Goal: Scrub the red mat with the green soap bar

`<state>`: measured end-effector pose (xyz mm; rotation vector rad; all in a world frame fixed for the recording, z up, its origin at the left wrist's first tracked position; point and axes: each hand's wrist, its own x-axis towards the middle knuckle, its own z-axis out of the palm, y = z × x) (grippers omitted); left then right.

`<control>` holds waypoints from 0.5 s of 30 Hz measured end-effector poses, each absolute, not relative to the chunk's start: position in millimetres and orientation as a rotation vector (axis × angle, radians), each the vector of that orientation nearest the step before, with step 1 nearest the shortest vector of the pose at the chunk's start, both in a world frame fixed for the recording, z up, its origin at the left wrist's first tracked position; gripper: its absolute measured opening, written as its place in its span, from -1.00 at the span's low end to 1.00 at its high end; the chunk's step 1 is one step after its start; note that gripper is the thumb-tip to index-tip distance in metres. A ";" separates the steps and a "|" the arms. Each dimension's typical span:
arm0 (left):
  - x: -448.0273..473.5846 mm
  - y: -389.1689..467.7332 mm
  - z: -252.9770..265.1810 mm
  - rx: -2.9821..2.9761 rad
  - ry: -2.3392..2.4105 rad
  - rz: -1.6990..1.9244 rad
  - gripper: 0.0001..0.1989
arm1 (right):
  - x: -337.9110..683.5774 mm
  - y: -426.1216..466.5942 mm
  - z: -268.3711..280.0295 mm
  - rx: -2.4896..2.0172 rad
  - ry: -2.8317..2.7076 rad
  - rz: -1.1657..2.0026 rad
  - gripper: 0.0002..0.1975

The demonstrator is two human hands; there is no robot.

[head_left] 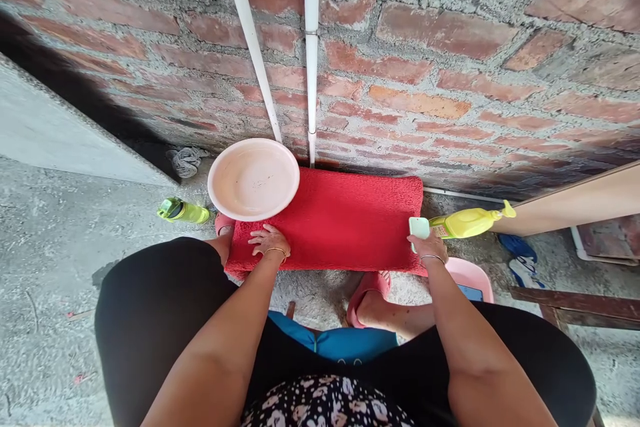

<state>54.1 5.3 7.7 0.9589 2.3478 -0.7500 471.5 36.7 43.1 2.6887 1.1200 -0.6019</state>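
A red, towel-like cloth (pixel 345 220) covers a low rectangular surface in front of me. My left hand (pixel 271 242) lies flat on its left part, fingers spread, just below a pale pink basin (pixel 253 180) that rests on the cloth's upper left corner. The basin holds a few dark specks. At the right end of the cloth, my right hand (pixel 431 247) is closed on a pale mint smartphone (pixel 419 227). A yellow pump bottle (pixel 467 222) lies close to that hand.
A green drink bottle (pixel 184 211) and a grey rag (pixel 186 161) are on the concrete at left. Right of my right forearm is a pink tub (pixel 470 269) with a dark flat object in it. Blue-and-white slippers (pixel 523 260) lie farther right. White pipes (pixel 311 47) run down the brick wall.
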 end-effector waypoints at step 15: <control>52.8 4.8 5.9 0.964 2.340 -0.740 0.22 | 333.4 16.9 46.3 2.136 1.884 -0.476 -0.23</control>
